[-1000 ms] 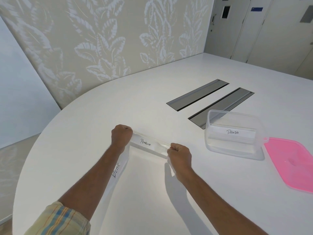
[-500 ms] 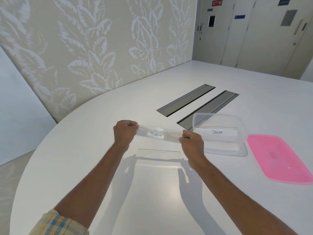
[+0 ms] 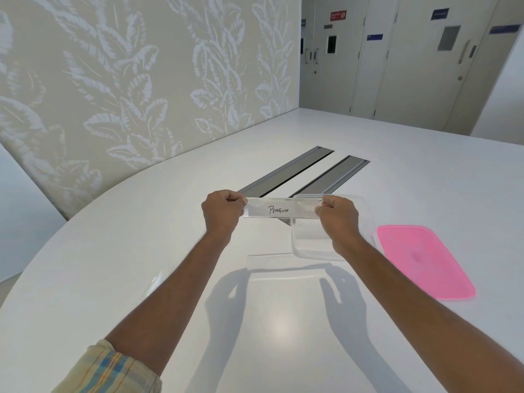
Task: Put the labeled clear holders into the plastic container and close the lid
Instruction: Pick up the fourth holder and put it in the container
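Observation:
A long clear holder (image 3: 280, 210) with a paper label reading PENGUIN hangs in the air above the white table (image 3: 141, 251). My left hand (image 3: 222, 212) grips its left end and my right hand (image 3: 337, 215) grips its right end. The holder's right part overlaps the clear plastic container (image 3: 309, 245), which stands open behind my right hand and is partly hidden by it. The pink lid (image 3: 422, 260) lies flat on the table right of the container. Another clear holder (image 3: 154, 280) peeks out beside my left forearm; its label is hidden.
Two grey recessed cable slots (image 3: 286, 173) run diagonally across the table behind the container. A leaf-patterned wall (image 3: 127, 80) borders the table on the left. Closed doors (image 3: 425, 66) stand at the far end of the room.
Both hands have lifted the PENGUIN holder off the table and carried it up and to the right, so its right end now overlaps the container. The head view has shifted too.

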